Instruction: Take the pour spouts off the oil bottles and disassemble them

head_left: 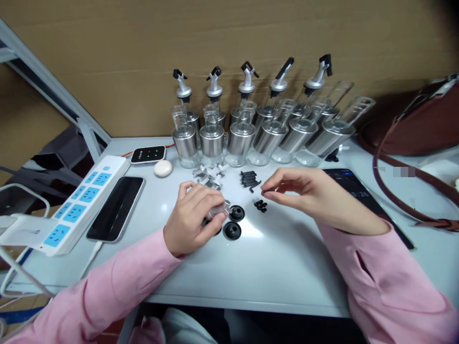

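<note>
My left hand [193, 217] is closed around a silver pourer spout [219, 209], held over the table with its narrow end towards the right. Below and beside it lie round black rubber stoppers [232, 230], some partly covered by the fingers. Thumb and forefinger of my right hand [304, 191] pinch a small black piece [266, 191], mostly hidden by the fingertips. Just under those fingertips sits a little heap of black plugs [260, 206]. Black levers [248, 178] lie in a row behind it, and several loose silver pourer bodies [210, 176] are piled beyond my left hand.
Steel-sleeved glass bottles [241, 138] line the back, some topped with silver pourers [246, 86]. At left are a power strip [82, 196], a phone [116, 208], a white round case [163, 168] and a small device [148, 155]. A dark tablet or phone [389, 222] and brown bag [423, 119] are right.
</note>
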Action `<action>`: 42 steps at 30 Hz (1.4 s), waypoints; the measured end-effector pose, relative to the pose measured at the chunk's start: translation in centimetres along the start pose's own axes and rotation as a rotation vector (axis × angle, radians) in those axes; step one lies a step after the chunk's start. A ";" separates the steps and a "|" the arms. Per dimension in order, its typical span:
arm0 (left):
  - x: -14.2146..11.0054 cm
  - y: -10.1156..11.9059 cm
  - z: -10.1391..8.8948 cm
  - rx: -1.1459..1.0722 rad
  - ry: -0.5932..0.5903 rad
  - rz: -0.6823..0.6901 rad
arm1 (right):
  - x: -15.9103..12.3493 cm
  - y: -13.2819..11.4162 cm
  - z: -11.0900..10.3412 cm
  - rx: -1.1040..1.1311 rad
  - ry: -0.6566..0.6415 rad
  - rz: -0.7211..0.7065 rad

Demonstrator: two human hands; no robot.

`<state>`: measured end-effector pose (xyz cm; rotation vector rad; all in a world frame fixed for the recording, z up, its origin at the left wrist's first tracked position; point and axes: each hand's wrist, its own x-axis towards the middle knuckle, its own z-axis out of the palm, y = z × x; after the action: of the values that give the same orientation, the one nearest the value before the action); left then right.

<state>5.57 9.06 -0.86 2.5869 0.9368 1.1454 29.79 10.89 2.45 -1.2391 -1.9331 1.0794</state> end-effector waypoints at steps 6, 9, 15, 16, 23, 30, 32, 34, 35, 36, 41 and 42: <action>0.0 0.2 0.1 -0.013 0.002 0.014 | 0.3 1.5 -0.8 -0.169 -0.145 0.171; -0.1 0.2 0.0 -0.009 0.005 0.015 | 0.6 2.0 -0.8 -0.332 -0.105 0.140; 0.0 0.1 0.0 -0.022 0.006 0.025 | 0.6 3.1 -0.7 -0.511 -0.162 0.162; 0.0 0.1 0.0 -0.022 0.007 0.026 | 0.5 3.2 -0.7 -0.522 -0.204 0.194; 0.1 0.2 0.1 -0.022 -0.008 0.043 | 0.3 2.7 -0.5 -0.522 -0.316 0.324; -0.1 0.1 0.0 -0.020 -0.012 0.047 | 0.5 1.7 0.5 -0.551 -0.283 0.305; -0.1 0.0 0.1 -0.031 -0.009 0.066 | 0.6 1.6 1.1 -0.565 -0.248 0.305; 0.0 0.0 0.2 -0.046 -0.003 0.091 | 0.7 1.6 1.6 -0.555 -0.230 0.278; 0.0 0.0 0.2 -0.051 -0.001 0.099 | 0.8 1.6 1.8 -0.544 -0.227 0.254; 0.0 0.0 0.3 -0.052 0.000 0.103 | 0.8 1.7 1.9 -0.536 -0.223 0.225; 0.0 -0.1 0.4 -0.047 -0.004 0.116 | 0.9 2.2 2.3 -0.537 -0.194 0.080; 0.0 -0.1 0.4 -0.048 -0.003 0.122 | 1.0 2.3 2.4 -0.533 -0.192 0.070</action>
<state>5.79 9.15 -1.18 2.6382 0.7496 1.1775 28.52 11.58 -0.67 -1.5318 -2.4425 0.7566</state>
